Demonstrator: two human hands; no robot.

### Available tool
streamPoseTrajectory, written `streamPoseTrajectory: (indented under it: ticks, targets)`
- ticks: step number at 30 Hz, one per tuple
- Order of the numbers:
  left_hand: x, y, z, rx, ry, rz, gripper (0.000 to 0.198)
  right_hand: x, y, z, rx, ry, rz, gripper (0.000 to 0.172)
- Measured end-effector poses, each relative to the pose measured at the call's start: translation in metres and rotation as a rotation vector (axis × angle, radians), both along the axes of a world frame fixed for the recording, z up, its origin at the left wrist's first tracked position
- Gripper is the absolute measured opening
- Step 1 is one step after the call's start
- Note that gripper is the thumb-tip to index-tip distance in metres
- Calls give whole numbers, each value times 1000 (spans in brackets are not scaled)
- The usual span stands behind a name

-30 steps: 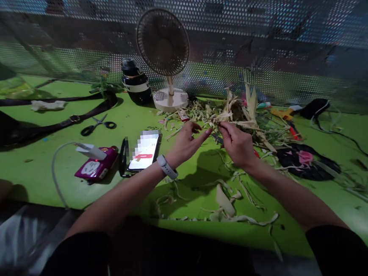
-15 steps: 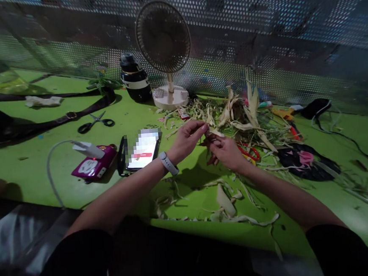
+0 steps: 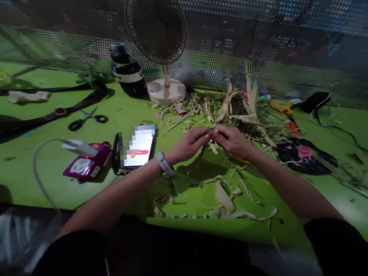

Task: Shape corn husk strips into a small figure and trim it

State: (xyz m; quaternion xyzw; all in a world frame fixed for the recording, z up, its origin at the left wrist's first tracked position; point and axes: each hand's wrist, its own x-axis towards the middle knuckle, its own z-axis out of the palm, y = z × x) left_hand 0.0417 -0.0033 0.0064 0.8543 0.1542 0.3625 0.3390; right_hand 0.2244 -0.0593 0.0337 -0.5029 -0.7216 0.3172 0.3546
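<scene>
My left hand (image 3: pixel 191 143), a pale band on its wrist, is closed in a pinch. My right hand (image 3: pixel 233 141) pinches too, and the fingertips of both meet above the green table. A strip of dried husk (image 3: pixel 213 148) hangs just under the joined fingertips; its upper part is hidden by them. Right behind the hands lies a heap of dried husks (image 3: pixel 230 104) with thin shreds around it. Nearer to me, loose husk pieces (image 3: pixel 223 198) are scattered on the tabletop.
Left of the hands are a lit phone (image 3: pixel 140 148), a purple power socket (image 3: pixel 92 162) with a charger, and scissors (image 3: pixel 87 119). A fan (image 3: pixel 166 91) and a dark bottle (image 3: pixel 130 76) stand behind. To the right lies a black disc with pink on it (image 3: pixel 305 153).
My right hand has turned and come up against my left, so the fingertips now touch. The pale strip, formerly showing above the right fingers, now hangs below. The view has shifted slightly.
</scene>
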Motion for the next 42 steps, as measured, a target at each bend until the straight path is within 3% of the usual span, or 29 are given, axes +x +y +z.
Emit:
streamPoseTrajectory:
  ticks: [5,8,10,12,15,17,21,25,27,30,31,34,39,42]
  targets:
    - [-2,-4,-3,177,-7,-86,23,-13,-1,-19,-344,437,-20,39]
    - [-5,-3,-4,359,53,-69,19,-13,-1,-24,-425,519,16,37]
    - [-8,0,-2,461,93,-12,18,-11,-2,-24,-367,501,44,38]
    - [-11,2,1,484,51,142,21,-9,-4,-21,-235,467,23,40]
    - [-16,3,7,374,-125,462,30,-5,-4,-19,-49,423,-46,42]
    - [-17,0,10,233,-139,515,33,-4,-3,-20,31,399,-92,42]
    - [-14,-9,13,-46,93,242,43,-5,-3,-26,129,316,-111,39]
    - [-10,-12,12,-341,28,-30,28,-3,-4,-27,218,237,-82,27]
    - [-11,-11,13,-497,12,-117,25,1,-3,-24,131,304,-33,17]
    - [-16,-12,17,-599,87,-235,22,8,2,-18,-133,387,127,41]
    - [-17,-12,18,-605,112,-270,22,10,4,-16,-222,359,192,41]
    - [-18,-12,22,-604,122,-291,21,18,7,-10,-396,228,317,20]
    - [-21,-10,21,-564,120,-216,20,27,4,-3,-306,388,121,35]
    - [-26,-9,16,-533,78,-81,20,25,3,-5,-279,400,87,36]
